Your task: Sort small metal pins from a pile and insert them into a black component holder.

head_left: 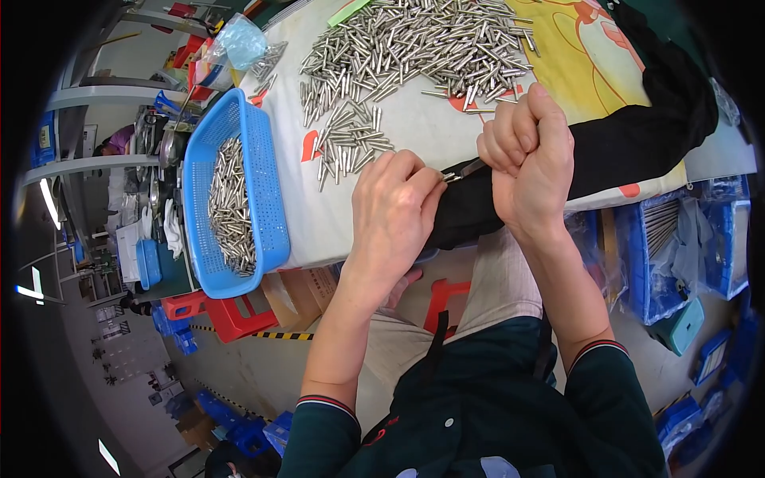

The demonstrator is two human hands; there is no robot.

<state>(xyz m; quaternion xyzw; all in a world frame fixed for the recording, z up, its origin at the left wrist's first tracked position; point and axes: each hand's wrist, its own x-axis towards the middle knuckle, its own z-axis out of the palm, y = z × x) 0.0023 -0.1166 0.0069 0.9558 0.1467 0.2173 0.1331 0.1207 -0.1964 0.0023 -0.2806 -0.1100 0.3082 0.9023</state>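
My left hand [392,209] is closed, thumb and fingers pinching a small silver metal pin [451,177] whose end pokes out past the fingertips. My right hand [530,151] is wrapped in a fist around a slim dark tool [473,167]; its blade-like end points left and meets the pin or lies right beside it. Most of the tool is hidden in the fist, so its exact kind does not show. Under both hands lies a black cloth [613,151] along the table's near edge. Beyond them spreads a large heap of similar metal pins [422,44].
A blue perforated basket [271,191] holding many pins stands left of my left hand. The table has a white and yellow printed cover [430,131]. Red stools [239,319] stand below the table edge. Blue crates [637,263] with long rods sit at the right.
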